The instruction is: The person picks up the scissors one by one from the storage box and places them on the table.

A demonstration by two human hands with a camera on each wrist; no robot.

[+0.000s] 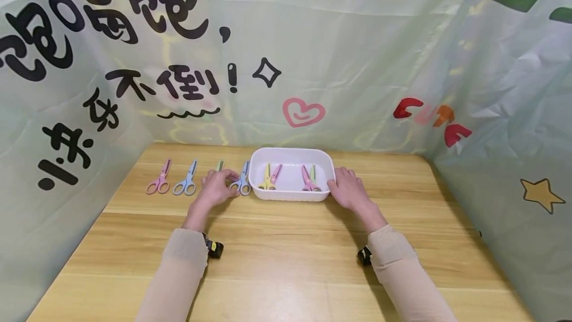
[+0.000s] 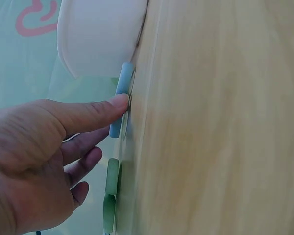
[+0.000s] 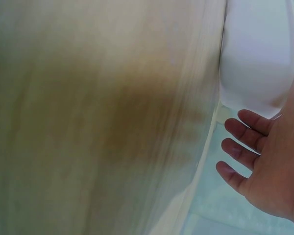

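My left hand pinches the handle of a pair of blue scissors between thumb and forefinger, close beside the tray's left end. The other fingers hang loosely curled. Just left of them lie green scissors, mostly hidden by the hand in the head view. At the other end, my right hand holds the white tray by its right rim with the thumb over the edge. Its four fingers are spread loosely outside the wall. In the tray lie yellow scissors, green scissors and two pink ones.
Further left on the wooden table lie pink scissors and another blue pair, blades pointing away. A printed cloth hangs behind the table and along both sides.
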